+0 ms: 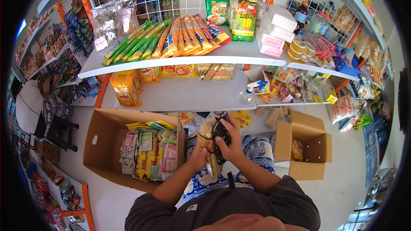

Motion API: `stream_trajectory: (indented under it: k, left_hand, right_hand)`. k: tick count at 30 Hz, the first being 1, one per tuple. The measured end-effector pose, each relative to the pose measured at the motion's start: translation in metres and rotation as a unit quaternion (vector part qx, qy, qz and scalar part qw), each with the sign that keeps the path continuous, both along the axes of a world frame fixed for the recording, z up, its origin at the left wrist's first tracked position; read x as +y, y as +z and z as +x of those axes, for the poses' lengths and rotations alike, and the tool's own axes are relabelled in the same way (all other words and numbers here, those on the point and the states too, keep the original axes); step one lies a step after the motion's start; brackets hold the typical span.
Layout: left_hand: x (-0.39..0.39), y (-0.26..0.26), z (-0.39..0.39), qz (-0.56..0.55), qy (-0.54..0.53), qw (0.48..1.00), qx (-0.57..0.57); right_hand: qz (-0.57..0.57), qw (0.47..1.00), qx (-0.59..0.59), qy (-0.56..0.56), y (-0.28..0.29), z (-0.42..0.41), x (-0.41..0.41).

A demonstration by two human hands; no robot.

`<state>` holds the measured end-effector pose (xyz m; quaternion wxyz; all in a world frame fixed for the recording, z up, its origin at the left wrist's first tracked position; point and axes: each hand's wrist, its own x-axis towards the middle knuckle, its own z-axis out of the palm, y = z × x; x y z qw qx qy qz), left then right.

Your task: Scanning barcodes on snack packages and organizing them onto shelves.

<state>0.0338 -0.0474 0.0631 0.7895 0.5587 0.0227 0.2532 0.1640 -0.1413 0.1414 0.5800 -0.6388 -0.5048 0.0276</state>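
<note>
My left hand (199, 158) grips a clear plastic packet (208, 131) with pale, tan contents that I cannot make out exactly. Against the packet's right side, my right hand (231, 144) holds a dark patterned cloth (221, 122). Both hands are above my lap, in front of the lower shelf. To the left stands an open cardboard box (106, 144), with many pink, green and yellow packets (151, 150) inside. A smaller open cardboard box (310, 163) is on the right, with some yellowish packets (297, 149) in it.
A white metal shelf (186, 61) crosses ahead, bearing fanned spaghetti packs (179, 38). Below it, the lower shelf (192, 93) carries orange bags (123, 91) and a clear spray bottle (246, 95). At far left, another person (30, 106) is near a dark stool (61, 131).
</note>
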Motion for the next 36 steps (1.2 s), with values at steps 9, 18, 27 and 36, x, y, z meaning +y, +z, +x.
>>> stream_trajectory:
  k: [9, 18, 27, 36]
  left_hand:
    - [0.008, -0.016, 0.005, -0.036, -0.036, 0.999, 0.011]
    - [0.007, 0.003, -0.008, 0.135, -0.005, 0.99, 0.026]
    - [0.005, 0.023, -0.01, 0.21, 0.026, 0.977, 0.03]
    - [0.012, 0.025, -0.008, 0.255, 0.037, 0.966, -0.004]
  right_hand:
    - [-0.008, 0.991, -0.111, 0.076, -0.005, -0.031, -0.022]
    - [-0.07, 0.989, -0.077, 0.1, 0.051, 0.01, -0.006]
    - [-0.135, 0.98, -0.021, 0.145, 0.071, 0.024, 0.005]
    - [-0.117, 0.982, -0.064, 0.137, 0.071, 0.024, 0.007]
